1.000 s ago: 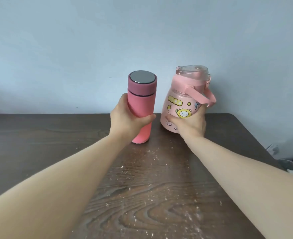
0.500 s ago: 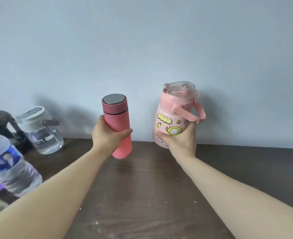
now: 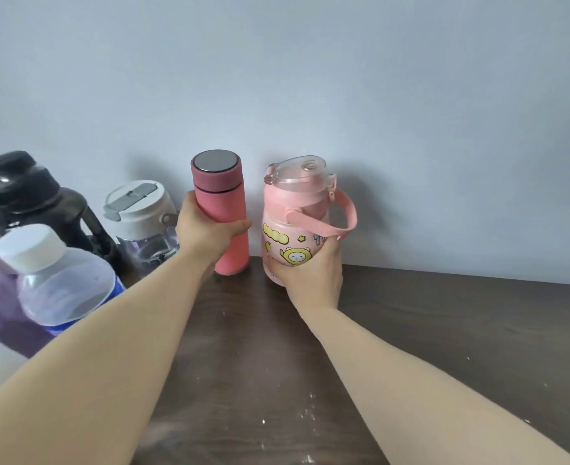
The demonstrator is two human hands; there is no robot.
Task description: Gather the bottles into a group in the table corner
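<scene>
Holding the pink thermos (image 3: 221,209) in my left hand (image 3: 206,229) and the cartoon jug (image 3: 297,223) in my right hand (image 3: 314,280), I judge both must join the bottles (image 3: 85,236) already gathered.

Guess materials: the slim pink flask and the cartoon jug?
Slim pink flask: matte, probably coated metal; its grey lid disc has a dull metallic sheen. Cartoon jug: looks like glossy pink plastic, with a see-through lid and a bent strap that seems rubbery. Neither is certain.

Flask (image 3: 221,209) stands between lidded jug (image 3: 142,219) and strapped bottle (image 3: 297,223).
</scene>
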